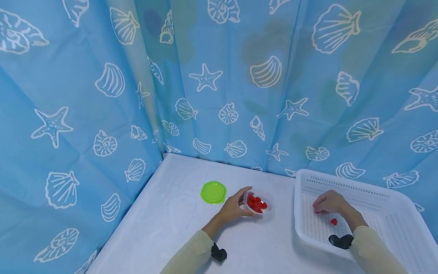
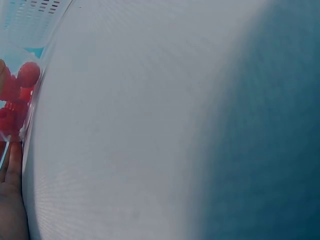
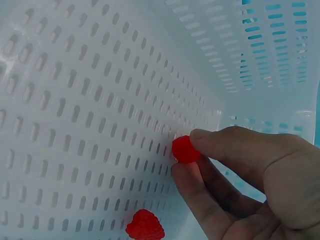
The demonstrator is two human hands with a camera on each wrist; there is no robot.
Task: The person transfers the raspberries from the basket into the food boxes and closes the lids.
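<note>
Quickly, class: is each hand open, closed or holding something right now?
Left hand: holding the clear tub of red berries.
Right hand: pinching a red berry inside the white basket.

- Ahead of you and along your left hangs a blue curtain (image 1: 236,76), its folds meeting at a corner.
- On it you see white outlines of scallops (image 1: 336,28), spiral shells (image 1: 228,113) and starfish (image 1: 206,77).
- Below it you have a white bench (image 1: 164,220).
- A bright green lid (image 1: 213,193) lies flat on your bench.
</note>
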